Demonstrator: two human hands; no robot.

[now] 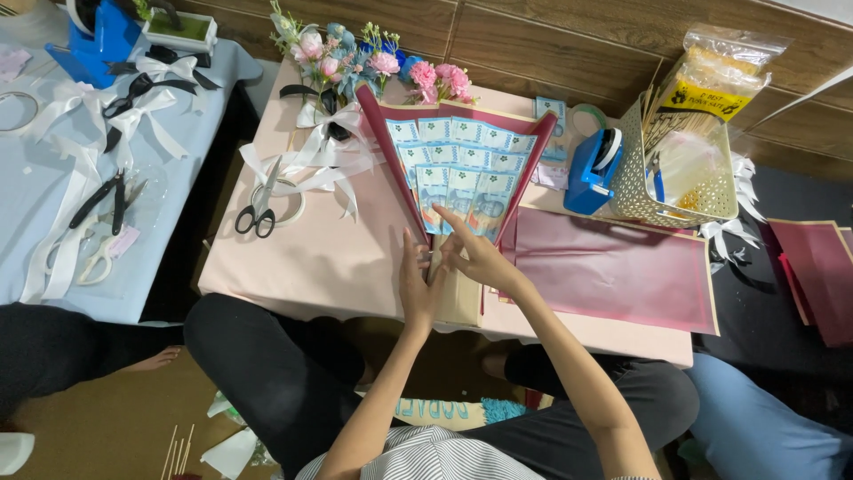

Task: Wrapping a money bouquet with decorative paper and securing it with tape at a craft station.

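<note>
Here, a fan of pale blue paper banknotes, laid in overlapping rows on a dark red wrapping sheet, sits at the middle of the pink tabletop, reaching toward its far edge. The person's left hand stands upright with straight fingers against the narrow foot of the fan, near the front edge. The right hand is beside it, forefinger stretched onto the lowest notes; neither hand is clenched, and neither clearly grips anything. To keep the fan tidy, pressure probably belongs at the foot, where the rows meet, with light fingertips so the notes do not slide.

Just right of the hands lies a flat maroon paper sheet with a pale border, running to the right edge. Behind it stand a blue tape dispenser and a cream perforated basket. Left of the fan, black-handled scissors lie on white ribbon, with pink and blue artificial flowers at the far edge. The most open room is the front left corner.
</note>
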